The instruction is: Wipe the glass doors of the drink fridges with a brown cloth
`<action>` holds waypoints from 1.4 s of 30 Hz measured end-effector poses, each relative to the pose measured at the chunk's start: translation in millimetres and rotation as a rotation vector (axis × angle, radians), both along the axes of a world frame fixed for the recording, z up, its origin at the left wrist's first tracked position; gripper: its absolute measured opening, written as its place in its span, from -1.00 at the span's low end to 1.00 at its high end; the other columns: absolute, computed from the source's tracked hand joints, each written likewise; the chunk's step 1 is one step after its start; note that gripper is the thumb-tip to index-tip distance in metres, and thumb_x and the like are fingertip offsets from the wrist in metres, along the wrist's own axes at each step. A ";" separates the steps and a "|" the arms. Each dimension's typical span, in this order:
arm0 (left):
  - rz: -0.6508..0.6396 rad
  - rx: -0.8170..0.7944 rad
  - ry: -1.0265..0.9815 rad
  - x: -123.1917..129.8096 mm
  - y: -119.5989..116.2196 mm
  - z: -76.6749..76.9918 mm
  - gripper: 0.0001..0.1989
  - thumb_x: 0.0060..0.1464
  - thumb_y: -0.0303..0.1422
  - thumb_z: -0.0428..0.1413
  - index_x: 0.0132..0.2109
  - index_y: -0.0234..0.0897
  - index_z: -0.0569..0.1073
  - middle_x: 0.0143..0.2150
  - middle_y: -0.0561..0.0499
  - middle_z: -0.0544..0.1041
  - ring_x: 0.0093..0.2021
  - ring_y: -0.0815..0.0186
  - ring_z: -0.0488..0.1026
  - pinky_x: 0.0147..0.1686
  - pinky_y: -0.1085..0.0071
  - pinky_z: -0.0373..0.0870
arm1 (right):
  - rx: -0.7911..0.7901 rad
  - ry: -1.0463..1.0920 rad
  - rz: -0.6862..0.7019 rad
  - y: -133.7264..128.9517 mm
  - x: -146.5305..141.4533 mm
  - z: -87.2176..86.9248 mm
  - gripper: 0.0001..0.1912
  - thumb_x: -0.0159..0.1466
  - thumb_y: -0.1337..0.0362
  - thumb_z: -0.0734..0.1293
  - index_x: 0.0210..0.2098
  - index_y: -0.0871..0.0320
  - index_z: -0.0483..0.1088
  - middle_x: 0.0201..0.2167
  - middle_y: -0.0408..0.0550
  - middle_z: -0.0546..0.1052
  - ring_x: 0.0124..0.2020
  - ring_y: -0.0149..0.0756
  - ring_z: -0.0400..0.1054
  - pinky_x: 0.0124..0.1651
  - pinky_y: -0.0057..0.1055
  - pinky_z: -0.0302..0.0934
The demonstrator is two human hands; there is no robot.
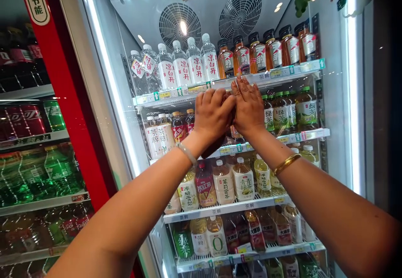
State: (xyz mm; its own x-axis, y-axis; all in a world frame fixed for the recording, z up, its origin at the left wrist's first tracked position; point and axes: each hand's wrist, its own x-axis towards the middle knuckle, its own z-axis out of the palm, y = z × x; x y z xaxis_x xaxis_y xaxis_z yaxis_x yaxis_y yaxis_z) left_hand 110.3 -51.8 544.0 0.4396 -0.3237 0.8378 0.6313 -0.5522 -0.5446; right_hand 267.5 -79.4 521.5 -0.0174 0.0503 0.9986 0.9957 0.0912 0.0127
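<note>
Fingers (207, 96) of left hand (212, 112) curl, anything in grip hidden; right hand (249, 107) beside, grip open, fingers extended, before cooler (210, 16) of drink bottles (210, 62).

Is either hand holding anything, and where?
The right hand is spread, with nothing visible in it. The left hand is curled; whether it holds anything can't be told.

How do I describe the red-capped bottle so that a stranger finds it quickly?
In the brightly lit fridge, find the third shelf from the top. Left of centre, the bottle has a red cap and label, unlike the paler bottles beside it.
</note>
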 end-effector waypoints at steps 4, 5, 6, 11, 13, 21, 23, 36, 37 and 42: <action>0.027 0.119 0.205 -20.3 4.1 -31.1 -0.75 0.34 -0.19 0.09 0.07 -0.10 0.53 0.11 -0.14 0.58 0.07 0.01 0.42 0.06 0.06 0.29 | 0.004 -0.001 -0.008 1.2 0.0 0.8 -0.34 0.49 0.24 0.02 0.56 0.02 -0.03 0.55 -0.06 0.13 0.59 -0.11 -0.06 0.63 0.16 -0.20; 0.037 0.153 0.263 -24.0 5.4 -27.0 -0.76 0.35 -0.20 0.08 0.06 -0.09 0.54 0.10 -0.12 0.58 0.05 0.04 0.43 0.05 0.08 0.30 | 0.000 0.001 -0.007 0.9 -0.3 1.0 -0.35 0.49 0.24 0.02 0.55 0.04 -0.02 0.55 -0.04 0.13 0.58 -0.10 -0.06 0.63 0.16 -0.20; 0.047 0.172 0.294 -25.7 6.5 -18.6 -0.77 0.37 -0.20 0.06 0.05 -0.08 0.54 0.08 -0.11 0.59 0.04 0.05 0.43 0.04 0.09 0.30 | -0.004 0.004 -0.008 0.4 -0.7 1.2 -0.35 0.49 0.23 0.01 0.55 0.05 -0.01 0.55 -0.03 0.13 0.58 -0.09 -0.05 0.63 0.16 -0.19; 0.040 -0.020 -0.017 -11.7 3.9 31.6 -0.71 0.30 -0.20 0.16 0.11 -0.12 0.52 0.12 -0.16 0.53 0.12 -0.04 0.40 0.10 0.04 0.30 | -0.021 -0.004 -0.057 -4.1 -3.0 0.8 -0.36 0.51 0.20 -0.02 0.56 0.07 -0.04 0.56 0.00 0.10 0.59 -0.08 -0.09 0.62 0.15 -0.19; 0.013 -0.065 -0.088 -4.7 1.2 28.8 -0.68 0.29 -0.18 0.18 0.13 -0.12 0.51 0.14 -0.18 0.51 0.14 -0.05 0.39 0.12 0.02 0.30 | -0.036 -0.001 -0.078 -5.7 -3.9 0.9 -0.35 0.51 0.21 -0.02 0.56 0.09 -0.05 0.57 0.01 0.08 0.60 -0.08 -0.11 0.62 0.14 -0.18; -0.021 0.034 -0.008 -12.1 4.8 -60.4 -0.71 0.36 -0.22 0.11 0.15 -0.11 0.52 0.20 -0.16 0.56 0.25 0.03 0.43 0.27 0.02 0.29 | -0.084 0.024 -0.078 -6.0 -4.2 2.9 -0.37 0.50 0.24 0.01 0.52 0.15 0.06 0.57 0.02 0.06 0.59 -0.09 -0.10 0.63 0.11 -0.18; -0.033 0.057 0.058 -14.2 6.3 -49.9 -0.72 0.37 -0.27 0.09 0.16 -0.13 0.51 0.29 -0.15 0.52 0.37 0.06 0.35 0.41 0.01 0.20 | -0.045 0.008 -0.042 -3.9 -2.7 1.9 -0.37 0.50 0.23 0.01 0.53 0.10 0.05 0.56 0.00 0.11 0.59 -0.10 -0.07 0.62 0.14 -0.17; -0.097 -0.069 -0.145 3.7 -2.5 -64.3 -0.72 0.33 -0.31 0.15 0.14 -0.20 0.52 0.18 -0.18 0.55 0.29 0.06 0.39 0.36 0.04 0.31 | -0.014 0.005 0.050 -0.4 1.6 1.2 -0.40 0.49 0.25 0.05 0.48 0.12 0.16 0.54 0.04 0.14 0.58 -0.14 -0.04 0.62 0.13 -0.20; -0.091 -0.047 -0.113 -1.0 -1.4 -75.0 -0.71 0.33 -0.32 0.15 0.15 -0.20 0.52 0.17 -0.18 0.56 0.28 0.06 0.40 0.35 0.04 0.32 | -0.011 0.011 0.051 0.5 1.4 1.5 -0.40 0.48 0.25 0.06 0.48 0.11 0.16 0.54 0.03 0.13 0.58 -0.13 -0.04 0.62 0.13 -0.20; -0.002 -0.051 -0.037 -6.9 0.1 -47.0 -0.60 0.35 -0.31 0.12 0.28 -0.21 0.46 0.25 -0.18 0.53 0.36 0.09 0.36 0.48 0.04 0.15 | 0.025 -0.009 0.098 3.3 2.2 -0.4 -0.39 0.48 0.23 0.06 0.49 0.11 0.14 0.54 0.08 0.15 0.58 -0.04 -0.03 0.61 0.23 -0.18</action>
State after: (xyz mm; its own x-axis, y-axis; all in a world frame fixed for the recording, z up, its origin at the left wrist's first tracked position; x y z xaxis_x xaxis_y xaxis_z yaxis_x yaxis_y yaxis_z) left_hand 103.4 -51.7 497.0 0.4075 -0.2804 0.8691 0.6497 -0.5798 -0.4917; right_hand 269.7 -76.1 521.1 -0.0300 0.0232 0.9993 0.9818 0.1882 0.0251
